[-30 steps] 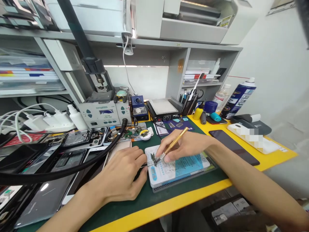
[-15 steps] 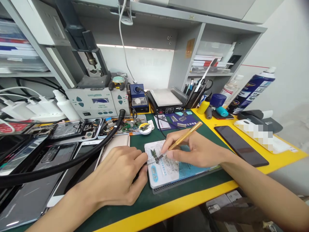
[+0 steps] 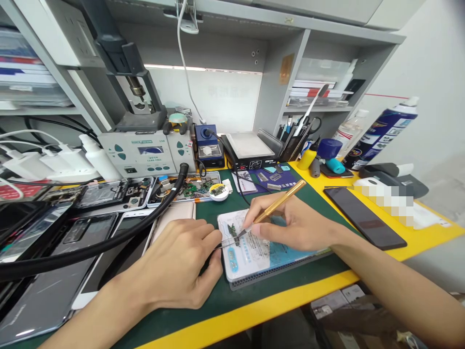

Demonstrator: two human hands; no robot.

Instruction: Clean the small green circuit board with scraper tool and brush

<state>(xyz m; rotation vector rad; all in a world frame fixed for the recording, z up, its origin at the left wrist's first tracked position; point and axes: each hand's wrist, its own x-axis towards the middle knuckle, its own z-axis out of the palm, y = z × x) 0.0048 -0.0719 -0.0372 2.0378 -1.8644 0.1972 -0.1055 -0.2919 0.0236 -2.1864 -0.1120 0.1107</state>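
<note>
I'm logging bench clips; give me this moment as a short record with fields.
left hand: pinches tweezers onto a small circuit board
right hand: holds gold-handled tool, tip at the board
board rests on: white and blue pad
surface: green mat on yellow table
nearby: black phone, spray can

L hand (image 3: 181, 264) tweezers (image 3: 225, 243), R hand (image 3: 294, 224) gold tool (image 3: 278, 202), on circuit board (image 3: 233, 229).

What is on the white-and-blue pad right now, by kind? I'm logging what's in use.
Gold-handled tool in the right hand: 1
Tweezers in the left hand: 1
Small green circuit board on the pad: 1
Total: 3
</note>
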